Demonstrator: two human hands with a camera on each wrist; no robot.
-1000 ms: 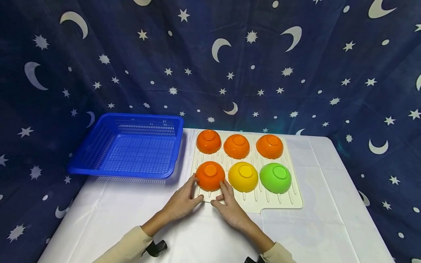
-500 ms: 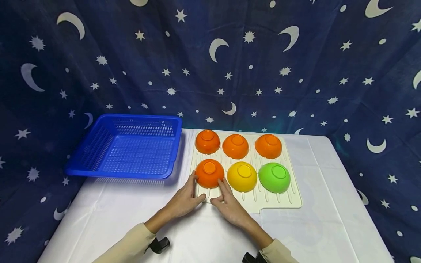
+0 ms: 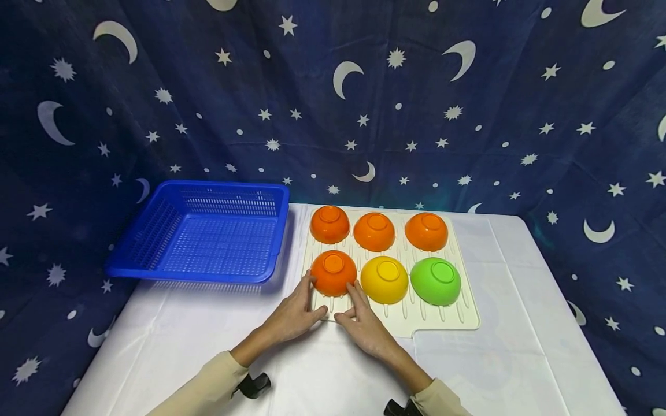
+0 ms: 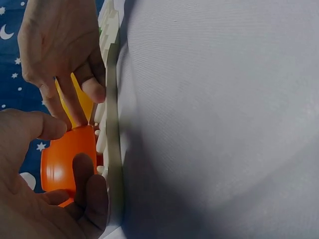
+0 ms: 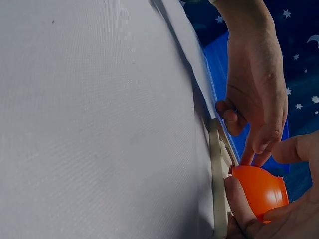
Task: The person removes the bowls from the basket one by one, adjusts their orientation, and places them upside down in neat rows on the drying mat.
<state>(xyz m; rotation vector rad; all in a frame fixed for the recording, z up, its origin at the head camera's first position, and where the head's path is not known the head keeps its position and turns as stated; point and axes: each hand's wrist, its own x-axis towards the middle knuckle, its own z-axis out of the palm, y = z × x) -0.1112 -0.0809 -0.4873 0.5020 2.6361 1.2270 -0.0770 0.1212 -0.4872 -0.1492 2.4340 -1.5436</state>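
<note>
An upturned orange bowl (image 3: 334, 274) sits at the front left of the cream draining board (image 3: 359, 320). My left hand (image 3: 291, 315) reaches along its left side, fingertips at the bowl and thumb apart near the board's front edge. From the right, my right hand (image 3: 366, 329) touches the same bowl with extended fingertips, its thumb also apart. In the left wrist view, fingers of both hands flank the orange bowl (image 4: 70, 154). The right wrist view shows the bowl (image 5: 264, 194) between the two hands too. Right of it stand an upturned yellow bowl (image 3: 384, 280) and a green bowl (image 3: 436, 281).
Behind them, three more orange bowls, left (image 3: 330, 225), middle (image 3: 374, 232) and right (image 3: 426, 232), stand upside down on the board. A blue plastic basket (image 3: 192, 275) is at the left. White cloth (image 3: 499, 323) covers the table, and a starry curtain (image 3: 312, 86) hangs behind.
The front-left orange bowl has slid slightly away from me on the board, level with the yellow bowl's row. Both hands have stayed at its sides, the left shifting forward a little.
</note>
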